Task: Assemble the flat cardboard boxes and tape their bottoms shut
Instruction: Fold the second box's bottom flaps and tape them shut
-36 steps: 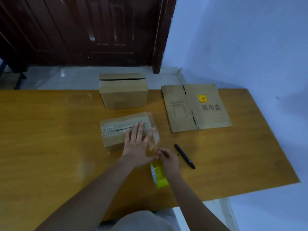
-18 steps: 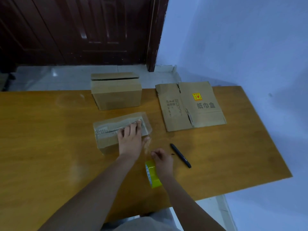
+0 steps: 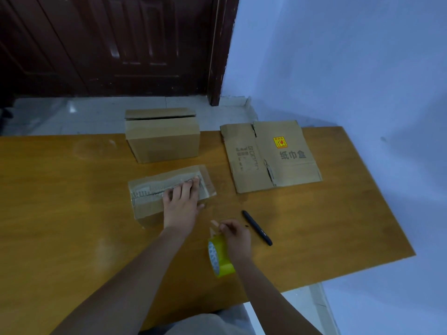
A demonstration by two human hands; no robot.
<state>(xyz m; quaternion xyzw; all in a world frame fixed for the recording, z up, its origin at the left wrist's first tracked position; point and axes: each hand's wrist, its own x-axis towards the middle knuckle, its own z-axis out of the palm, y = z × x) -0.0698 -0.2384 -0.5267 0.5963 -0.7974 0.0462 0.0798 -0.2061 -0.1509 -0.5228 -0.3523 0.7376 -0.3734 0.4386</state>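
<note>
Here, near box: a small brown cardboard box (image 3: 147, 204) lies on the orange-brown wooden table (image 3: 60, 213), its taped face up, with clear tape along the seam and a loose clear end overhanging its right edge.
Left hand: the left hand (image 3: 180, 205) lies flat on the right part of that box, fingers straight and together, fingertips on the taped seam; nothing is gripped, the palm only presses down.
Right hand: the right hand (image 3: 235, 236) is curled, thumb and fingers pinching a short end of tape, with the yellow roll of packing tape (image 3: 219, 257) just below it at the wrist side; whether the fingers also hold the roll cannot be told.
Tape roll: it stands on edge near the table's front edge, right of the left forearm.
Far box: a second, assembled brown cardboard box (image 3: 163, 139) stands at the table's back edge, just behind the near one, a flap raised at its rear.
Flat box: a folded flat cardboard box with a yellow label and dark printed characters (image 3: 271, 155) lies at the back right, apart from both others.
Marker: a black marker pen (image 3: 257, 227) lies slantwise just right of the right hand.
Surroundings: a dark wooden door (image 3: 108, 44) and a pale blue wall (image 3: 350, 56) stand beyond the table.
</note>
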